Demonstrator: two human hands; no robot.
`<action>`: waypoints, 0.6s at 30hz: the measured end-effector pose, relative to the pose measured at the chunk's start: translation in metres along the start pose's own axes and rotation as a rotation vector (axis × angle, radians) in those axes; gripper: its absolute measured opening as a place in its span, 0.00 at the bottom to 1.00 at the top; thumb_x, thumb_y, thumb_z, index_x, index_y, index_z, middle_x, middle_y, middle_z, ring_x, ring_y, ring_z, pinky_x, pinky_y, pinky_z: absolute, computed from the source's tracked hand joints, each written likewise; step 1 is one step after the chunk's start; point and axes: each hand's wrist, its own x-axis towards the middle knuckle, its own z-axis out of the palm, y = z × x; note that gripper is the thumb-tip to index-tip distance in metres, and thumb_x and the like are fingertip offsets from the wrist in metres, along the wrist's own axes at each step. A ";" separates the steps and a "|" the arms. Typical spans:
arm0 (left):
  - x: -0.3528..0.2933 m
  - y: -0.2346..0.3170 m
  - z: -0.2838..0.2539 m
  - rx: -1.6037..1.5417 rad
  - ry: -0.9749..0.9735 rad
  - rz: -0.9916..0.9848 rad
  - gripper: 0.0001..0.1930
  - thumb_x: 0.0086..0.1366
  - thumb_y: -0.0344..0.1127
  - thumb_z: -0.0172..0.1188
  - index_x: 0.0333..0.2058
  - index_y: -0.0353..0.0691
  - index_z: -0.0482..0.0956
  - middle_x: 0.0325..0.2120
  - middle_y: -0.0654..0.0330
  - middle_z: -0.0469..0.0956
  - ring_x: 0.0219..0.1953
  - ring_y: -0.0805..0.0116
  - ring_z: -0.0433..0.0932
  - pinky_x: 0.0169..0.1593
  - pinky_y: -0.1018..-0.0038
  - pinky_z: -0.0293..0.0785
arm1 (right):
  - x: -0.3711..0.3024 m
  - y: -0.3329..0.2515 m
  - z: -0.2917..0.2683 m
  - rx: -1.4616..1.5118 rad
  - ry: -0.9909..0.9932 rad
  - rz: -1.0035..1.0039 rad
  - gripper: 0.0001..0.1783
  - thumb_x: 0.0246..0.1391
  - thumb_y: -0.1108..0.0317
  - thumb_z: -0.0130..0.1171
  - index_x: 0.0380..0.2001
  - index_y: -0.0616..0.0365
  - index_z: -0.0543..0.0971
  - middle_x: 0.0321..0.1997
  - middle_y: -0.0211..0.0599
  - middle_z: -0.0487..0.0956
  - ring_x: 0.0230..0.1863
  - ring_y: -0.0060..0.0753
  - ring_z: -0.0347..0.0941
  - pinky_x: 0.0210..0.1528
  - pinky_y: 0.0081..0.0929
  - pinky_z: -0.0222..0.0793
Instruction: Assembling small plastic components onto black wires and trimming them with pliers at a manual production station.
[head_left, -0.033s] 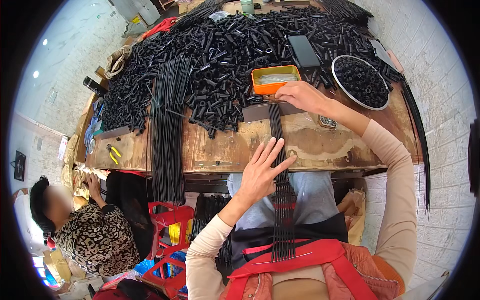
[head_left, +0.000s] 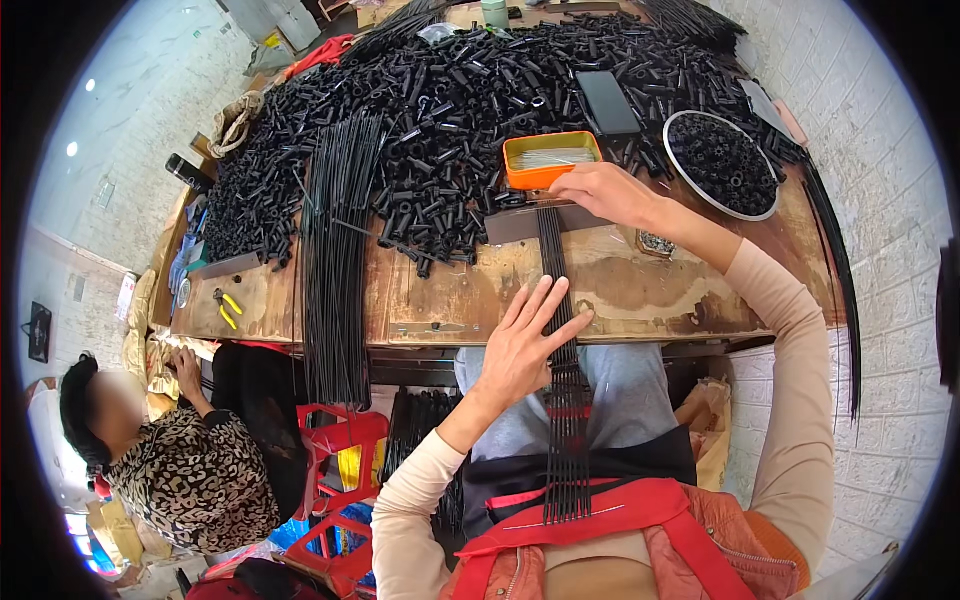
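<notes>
A row of thin black rods (head_left: 568, 440) runs from the table edge over my lap, with the near ends fanned out on the red apron strap. My left hand (head_left: 522, 338) lies flat across these rods at the table's front edge, fingers stretched and thumb apart. The far ends of the rods meet an upright grey metal strip (head_left: 515, 224). Just behind that strip, my right hand (head_left: 605, 193) is closed in a pinch beside an orange box (head_left: 540, 178). Thin pale needle-like sticks (head_left: 548, 157) lie in the box. Whatever the right fingertips hold is too small to make out.
A large heap of black tubular parts (head_left: 450, 100) covers the back of the table. A bundle of black rods (head_left: 338, 260) overhangs the edge at left, near yellow-handled pliers (head_left: 227, 308). A round tray (head_left: 672, 150) of black parts stands right. Another person (head_left: 190, 470) sits at left.
</notes>
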 end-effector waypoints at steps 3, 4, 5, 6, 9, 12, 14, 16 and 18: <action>0.000 0.000 0.000 0.004 0.010 0.001 0.48 0.34 0.20 0.59 0.61 0.60 0.69 0.67 0.53 0.56 0.69 0.52 0.54 0.69 0.57 0.52 | -0.006 0.000 -0.010 -0.128 -0.062 0.084 0.09 0.52 0.72 0.58 0.37 0.59 0.80 0.36 0.45 0.81 0.39 0.49 0.77 0.43 0.39 0.73; -0.001 0.000 -0.001 0.006 0.015 0.002 0.48 0.34 0.19 0.59 0.61 0.60 0.69 0.67 0.53 0.56 0.69 0.52 0.54 0.69 0.57 0.52 | -0.008 0.001 -0.013 -0.242 -0.164 0.173 0.10 0.53 0.71 0.58 0.39 0.59 0.80 0.37 0.44 0.81 0.40 0.49 0.77 0.45 0.39 0.73; 0.000 0.001 0.000 0.004 0.016 0.006 0.48 0.34 0.19 0.59 0.61 0.60 0.69 0.67 0.53 0.56 0.69 0.52 0.54 0.69 0.57 0.52 | -0.010 0.001 -0.012 -0.246 -0.163 0.176 0.10 0.53 0.71 0.58 0.39 0.59 0.80 0.37 0.44 0.81 0.40 0.49 0.77 0.45 0.39 0.73; 0.000 0.001 0.001 -0.006 0.022 0.007 0.48 0.34 0.19 0.59 0.61 0.60 0.69 0.67 0.53 0.56 0.69 0.52 0.54 0.69 0.57 0.51 | -0.010 0.001 -0.010 -0.256 -0.159 0.142 0.10 0.53 0.71 0.58 0.40 0.58 0.80 0.37 0.44 0.81 0.40 0.49 0.77 0.45 0.39 0.73; 0.001 0.003 0.001 0.027 -0.003 0.010 0.49 0.35 0.20 0.60 0.62 0.60 0.67 0.68 0.52 0.54 0.70 0.50 0.51 0.70 0.56 0.49 | -0.002 -0.007 -0.010 -0.264 -0.181 0.142 0.12 0.53 0.71 0.58 0.42 0.58 0.79 0.38 0.46 0.80 0.42 0.50 0.76 0.45 0.40 0.73; -0.004 0.010 -0.017 0.004 -0.052 -0.025 0.49 0.38 0.24 0.66 0.64 0.61 0.64 0.68 0.50 0.52 0.71 0.47 0.46 0.70 0.52 0.46 | -0.011 -0.029 -0.030 -0.172 -0.134 0.149 0.18 0.53 0.70 0.59 0.48 0.57 0.77 0.44 0.47 0.79 0.47 0.50 0.75 0.48 0.39 0.73; -0.022 -0.004 -0.036 -0.083 -0.148 -0.135 0.52 0.41 0.37 0.76 0.67 0.60 0.58 0.69 0.48 0.48 0.72 0.41 0.37 0.70 0.46 0.41 | -0.027 -0.070 -0.060 0.179 -0.189 0.183 0.26 0.51 0.68 0.62 0.56 0.56 0.73 0.54 0.48 0.75 0.56 0.45 0.72 0.57 0.36 0.68; -0.017 -0.023 -0.060 -0.057 -0.170 -0.191 0.43 0.49 0.38 0.72 0.65 0.56 0.62 0.68 0.49 0.53 0.71 0.45 0.43 0.70 0.49 0.44 | -0.053 -0.122 -0.072 0.676 -0.427 0.237 0.33 0.50 0.68 0.64 0.61 0.56 0.69 0.62 0.46 0.71 0.64 0.39 0.66 0.65 0.35 0.60; 0.021 -0.038 -0.040 -0.078 -0.008 -0.093 0.37 0.53 0.36 0.68 0.63 0.52 0.65 0.67 0.49 0.55 0.71 0.45 0.45 0.70 0.51 0.45 | -0.080 -0.161 -0.047 0.999 -0.479 0.199 0.34 0.50 0.70 0.63 0.62 0.56 0.68 0.64 0.44 0.69 0.66 0.36 0.63 0.69 0.36 0.56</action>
